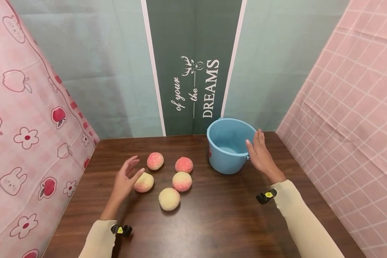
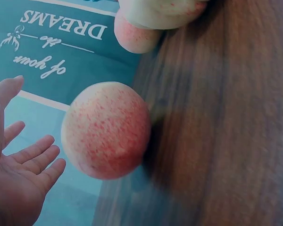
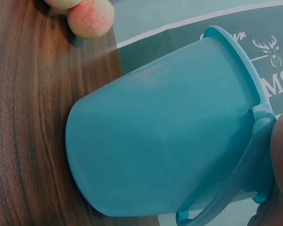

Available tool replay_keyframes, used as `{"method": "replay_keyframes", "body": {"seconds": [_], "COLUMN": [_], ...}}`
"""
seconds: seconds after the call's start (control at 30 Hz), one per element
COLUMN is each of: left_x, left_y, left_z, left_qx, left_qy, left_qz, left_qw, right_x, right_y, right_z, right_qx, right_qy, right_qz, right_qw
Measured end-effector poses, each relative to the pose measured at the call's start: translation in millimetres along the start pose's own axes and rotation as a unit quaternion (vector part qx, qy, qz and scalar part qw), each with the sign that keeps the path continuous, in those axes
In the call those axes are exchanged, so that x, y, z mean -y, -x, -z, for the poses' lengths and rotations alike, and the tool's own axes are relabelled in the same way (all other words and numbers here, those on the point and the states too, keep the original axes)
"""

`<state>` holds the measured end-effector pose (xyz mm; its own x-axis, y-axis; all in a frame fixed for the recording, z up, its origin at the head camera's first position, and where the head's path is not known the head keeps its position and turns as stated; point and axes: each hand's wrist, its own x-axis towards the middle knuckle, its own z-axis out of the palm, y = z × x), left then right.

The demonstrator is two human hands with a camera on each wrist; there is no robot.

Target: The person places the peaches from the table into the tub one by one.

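My left hand (image 1: 125, 179), fingers spread and loosely bent, is beside a yellow-and-pink peach (image 1: 144, 182) at the left of the table. In the left wrist view a gap shows between the fingers (image 2: 49, 174) and that speckled peach (image 2: 107, 131). At the right, my right hand (image 1: 260, 154) rests against the rim of a light blue bucket (image 1: 227, 163), its fingers fairly straight. The bucket stands upright; the part of its inside that shows holds nothing. In the right wrist view its handle (image 3: 226, 193) hangs along the side, and only part of the hand shows.
More peaches lie on the dark wooden table (image 1: 206, 222): a pink one (image 1: 155, 161), a redder one (image 1: 184, 165), a two-toned one (image 1: 182, 181) and a pale yellow one (image 1: 169, 199). A printed curtain (image 1: 193, 36) hangs behind; pink cloths (image 1: 351, 107) flank both sides.
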<state>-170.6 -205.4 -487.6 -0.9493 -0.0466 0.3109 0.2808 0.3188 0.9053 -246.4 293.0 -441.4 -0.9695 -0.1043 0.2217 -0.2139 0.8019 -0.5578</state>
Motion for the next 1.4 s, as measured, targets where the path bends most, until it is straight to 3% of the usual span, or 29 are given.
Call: {"method": "replay_keyframes", "body": {"seconds": [0.13,0.23,0.37,0.47,0.9,1.4], "left_x": [13.0,32.0,55.9,64.2,73.5,77.0], "left_y": [3.6,4.9,7.0,10.1,19.6,25.1], "left_z": [1.8,1.9,1.7,1.4,-1.8,-8.2], "left_qx": [0.000,-0.002,-0.005,-0.004,0.000,0.049], "left_qy": [0.008,0.017,0.005,-0.003,0.002,-0.014], "left_qz": [0.004,0.008,0.012,0.012,0.049,0.072], "left_qw": [1.0000,0.9998,0.9999,0.9999,0.9988,0.9961], "right_x": [0,1,1,0,0,0], "right_y": [0,-1,-2,-2,-5,-11], "right_z": [-1,-1,0,0,3,7], "right_qx": [0.000,0.001,0.003,0.002,0.005,0.009], "right_qy": [0.003,0.004,0.003,0.002,0.000,-0.004], "right_qz": [0.000,-0.004,-0.006,-0.001,0.001,0.002], "right_qw": [1.000,1.000,1.000,1.000,1.000,1.000]}}
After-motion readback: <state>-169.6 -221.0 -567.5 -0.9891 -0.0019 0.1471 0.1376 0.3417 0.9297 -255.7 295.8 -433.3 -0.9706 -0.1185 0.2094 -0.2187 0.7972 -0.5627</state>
